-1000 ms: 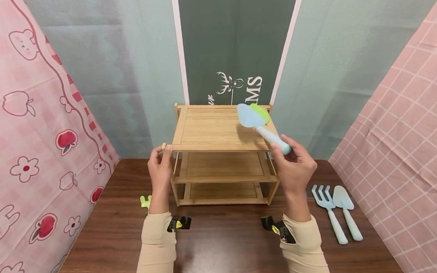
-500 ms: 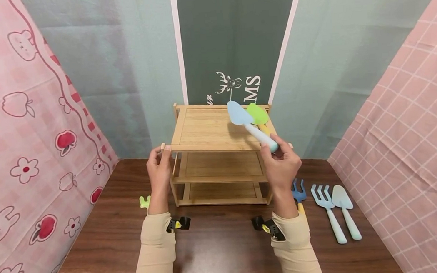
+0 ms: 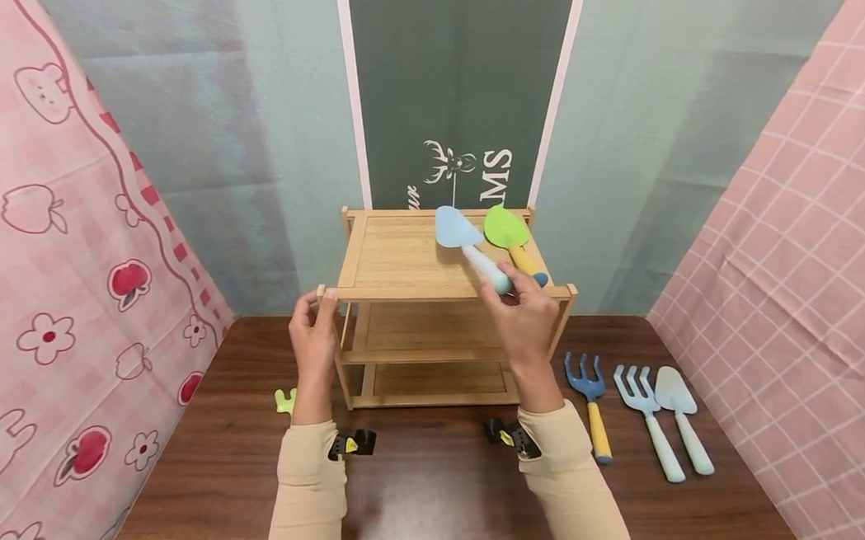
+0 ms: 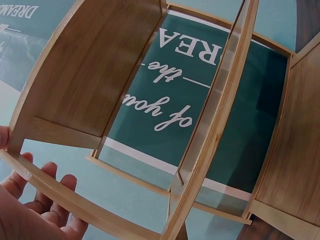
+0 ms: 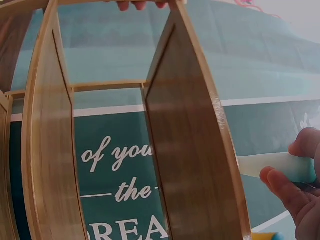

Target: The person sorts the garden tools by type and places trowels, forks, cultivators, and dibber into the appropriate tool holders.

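Observation:
My left hand (image 3: 313,331) grips the front left corner of a three-tier wooden shelf (image 3: 404,290), thumb on top. In the left wrist view its fingers (image 4: 60,195) curl round the side post. My right hand (image 3: 523,318) pinches the white handle of a light blue toy trowel (image 3: 456,229), held over the top board; whether its blade touches the wood I cannot tell. Just right of it, a green trowel (image 3: 507,228) with a yellow handle lies on the top board. In the right wrist view, the pale handle (image 5: 275,165) sits between thumb and finger.
Right of the shelf, a blue fork (image 3: 586,384) with a yellow handle, a light blue fork (image 3: 645,406) and a pale trowel (image 3: 682,412) lie on the brown table (image 3: 431,485). A green pronged piece (image 3: 285,400) shows beside my left wrist. Fabric curtains (image 3: 786,223) enclose the table.
My right hand has moved left with the light blue trowel, bringing the green trowel and the blue fork into full view. My left hand stays on the shelf corner.

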`<move>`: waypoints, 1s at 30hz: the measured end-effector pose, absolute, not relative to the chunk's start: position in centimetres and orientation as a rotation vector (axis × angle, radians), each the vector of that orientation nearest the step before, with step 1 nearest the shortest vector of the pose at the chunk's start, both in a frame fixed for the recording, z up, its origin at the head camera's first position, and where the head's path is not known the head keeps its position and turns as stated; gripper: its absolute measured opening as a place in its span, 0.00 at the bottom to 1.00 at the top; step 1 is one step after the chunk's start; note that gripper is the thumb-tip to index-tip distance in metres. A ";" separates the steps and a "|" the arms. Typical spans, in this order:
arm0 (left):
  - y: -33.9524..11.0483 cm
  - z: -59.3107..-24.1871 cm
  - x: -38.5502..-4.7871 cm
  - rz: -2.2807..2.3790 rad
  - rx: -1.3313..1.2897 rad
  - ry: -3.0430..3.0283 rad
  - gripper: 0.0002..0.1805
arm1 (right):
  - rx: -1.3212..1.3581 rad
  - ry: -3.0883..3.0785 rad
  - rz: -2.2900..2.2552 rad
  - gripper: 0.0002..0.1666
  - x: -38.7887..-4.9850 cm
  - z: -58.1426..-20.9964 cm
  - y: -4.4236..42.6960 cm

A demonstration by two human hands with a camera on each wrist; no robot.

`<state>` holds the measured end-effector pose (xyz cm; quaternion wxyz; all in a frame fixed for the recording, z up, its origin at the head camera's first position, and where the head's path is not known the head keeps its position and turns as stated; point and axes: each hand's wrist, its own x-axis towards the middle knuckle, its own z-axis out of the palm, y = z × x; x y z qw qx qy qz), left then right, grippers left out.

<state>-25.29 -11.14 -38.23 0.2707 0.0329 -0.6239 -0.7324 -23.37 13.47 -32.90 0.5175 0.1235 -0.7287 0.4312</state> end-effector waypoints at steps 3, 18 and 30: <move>-11.1 -38.3 -25.3 -1.965 0.083 -1.678 0.16 | 0.341 -1.762 0.991 0.15 -24.0 -32.8 13.3; -10.9 -37.1 -24.5 -1.994 0.068 -1.677 0.15 | 0.385 -1.907 0.822 0.16 -25.8 -32.0 12.9; -11.0 -38.4 -25.3 -1.960 0.063 -1.670 0.17 | 0.335 -2.280 0.938 0.20 -24.6 -29.8 12.2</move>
